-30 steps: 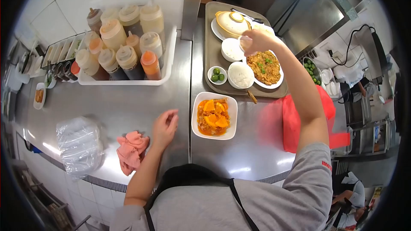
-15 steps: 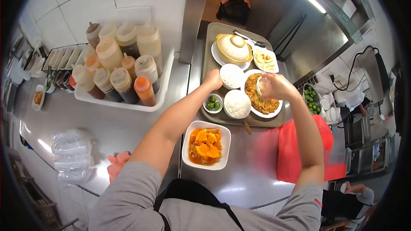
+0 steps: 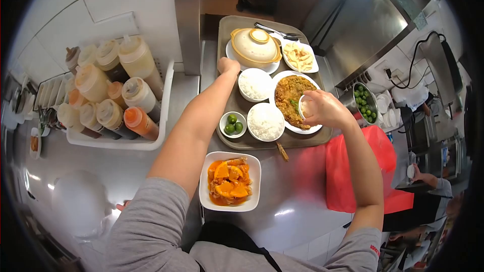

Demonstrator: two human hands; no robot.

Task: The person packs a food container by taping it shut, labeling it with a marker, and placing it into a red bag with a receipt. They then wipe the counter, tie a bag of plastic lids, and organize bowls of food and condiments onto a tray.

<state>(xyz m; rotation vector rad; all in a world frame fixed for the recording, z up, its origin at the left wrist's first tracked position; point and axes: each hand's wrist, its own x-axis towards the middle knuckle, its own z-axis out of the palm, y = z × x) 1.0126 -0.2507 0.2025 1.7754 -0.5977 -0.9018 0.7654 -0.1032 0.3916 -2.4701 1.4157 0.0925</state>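
My left hand (image 3: 228, 65) is closed at the near left edge of the white plate (image 3: 241, 62) under a lidded yellow-rimmed pot (image 3: 255, 46); what its fingers hold is hidden. My right hand (image 3: 325, 108) grips a small white cup (image 3: 303, 107) over the right part of a plate of brown saucy food (image 3: 291, 93). Between the hands are two bowls of rice, one farther (image 3: 255, 84) and one nearer (image 3: 265, 122). A small bowl of green citrus (image 3: 234, 125) sits left of the nearer rice. All rest on a grey-brown tray (image 3: 225, 30).
A square bowl of orange-topped food (image 3: 230, 181) stands before the tray. Sauce bottles fill a white bin (image 3: 164, 121) on the left. A red bag (image 3: 358, 171) lies at the right, near a bowl of green citrus (image 3: 365, 103). A co-worker's hand (image 3: 417, 174) shows far right.
The view has shifted. My left hand has moved from beside the farther rice bowl toward the pot's plate. The cup in my right hand is closer to the food plate's right edge.
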